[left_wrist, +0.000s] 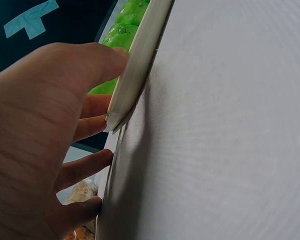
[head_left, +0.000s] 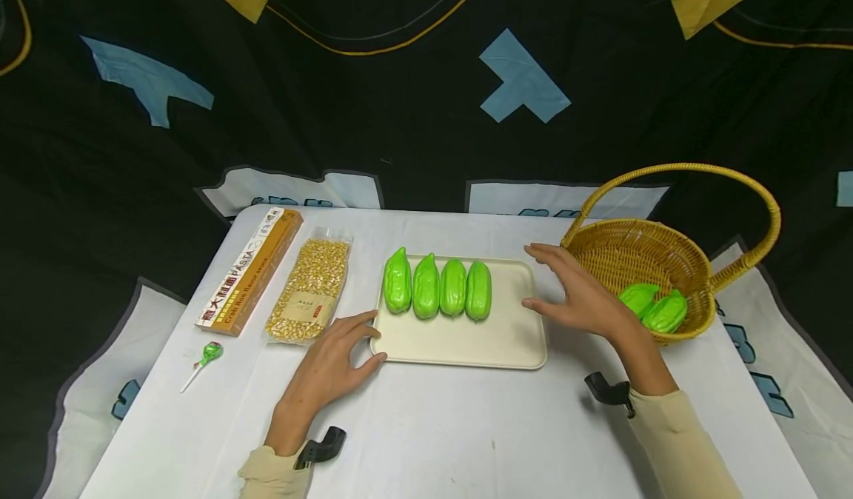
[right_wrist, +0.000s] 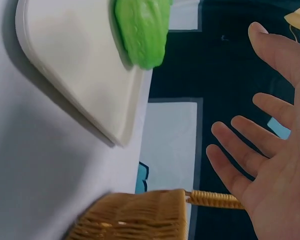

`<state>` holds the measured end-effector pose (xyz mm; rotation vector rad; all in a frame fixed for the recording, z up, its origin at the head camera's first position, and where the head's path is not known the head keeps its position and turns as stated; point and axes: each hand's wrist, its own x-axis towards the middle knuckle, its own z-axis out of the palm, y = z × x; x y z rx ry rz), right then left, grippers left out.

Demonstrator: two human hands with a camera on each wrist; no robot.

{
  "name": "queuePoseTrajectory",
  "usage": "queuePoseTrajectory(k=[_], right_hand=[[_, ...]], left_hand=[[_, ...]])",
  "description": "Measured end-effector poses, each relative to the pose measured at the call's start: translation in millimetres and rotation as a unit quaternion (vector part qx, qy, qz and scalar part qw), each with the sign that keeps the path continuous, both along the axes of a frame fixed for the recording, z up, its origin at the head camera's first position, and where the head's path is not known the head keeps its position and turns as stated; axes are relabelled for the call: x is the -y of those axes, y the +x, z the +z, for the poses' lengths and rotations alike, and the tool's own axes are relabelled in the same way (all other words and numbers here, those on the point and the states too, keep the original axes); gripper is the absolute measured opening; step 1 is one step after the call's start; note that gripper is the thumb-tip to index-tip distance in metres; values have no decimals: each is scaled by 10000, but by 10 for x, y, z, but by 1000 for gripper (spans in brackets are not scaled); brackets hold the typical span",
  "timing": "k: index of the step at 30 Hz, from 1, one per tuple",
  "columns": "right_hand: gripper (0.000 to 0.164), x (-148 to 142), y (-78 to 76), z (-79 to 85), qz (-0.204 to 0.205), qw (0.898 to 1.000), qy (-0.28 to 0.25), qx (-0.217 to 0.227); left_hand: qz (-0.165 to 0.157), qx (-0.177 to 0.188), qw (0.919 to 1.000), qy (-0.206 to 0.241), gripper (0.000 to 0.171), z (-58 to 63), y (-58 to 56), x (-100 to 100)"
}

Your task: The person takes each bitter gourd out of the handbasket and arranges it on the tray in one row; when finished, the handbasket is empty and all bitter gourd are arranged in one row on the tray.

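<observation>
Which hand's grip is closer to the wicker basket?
The person's right. The right grip is just left of the wicker basket; the left grip is farther off, at the tray's left edge.

On the far-left side of the left hand (head_left: pixel 333 366), past the corn bag (head_left: pixel 325 258), a pasta box (head_left: pixel 251 271) carries 2 lines that can be read: "PASTA" on its white face, after large dark Chinese characters that look like 意大利面, and "Crab Roe flavor sauce" on its orange-brown face; smaller characters there are too fine to make out. Just beyond the same hand's knuckles, the tan label (head_left: pixel 309 307) on the bag bears print too small to read. Well right of the right hand (head_left: pixel 580 292), blue letter-like shapes (head_left: pixel 737 332) on white cloth (head_left: pixel 803 384) cannot be read with certainty
</observation>
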<state>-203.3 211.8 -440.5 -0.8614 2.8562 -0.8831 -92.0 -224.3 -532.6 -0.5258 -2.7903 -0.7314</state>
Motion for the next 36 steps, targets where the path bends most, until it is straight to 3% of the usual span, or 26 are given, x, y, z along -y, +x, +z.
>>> queuePoseTrajectory(k=[23, 36], right_hand=[[72, -524, 138, 62, -646, 9977, 180, 25], [75, -815, 224, 93, -1005, 9941, 387, 149]], left_hand=[[3, -12, 10000, 14, 34, -11, 0, 3], [28, 7, 10000, 12, 33, -19, -4, 1]])
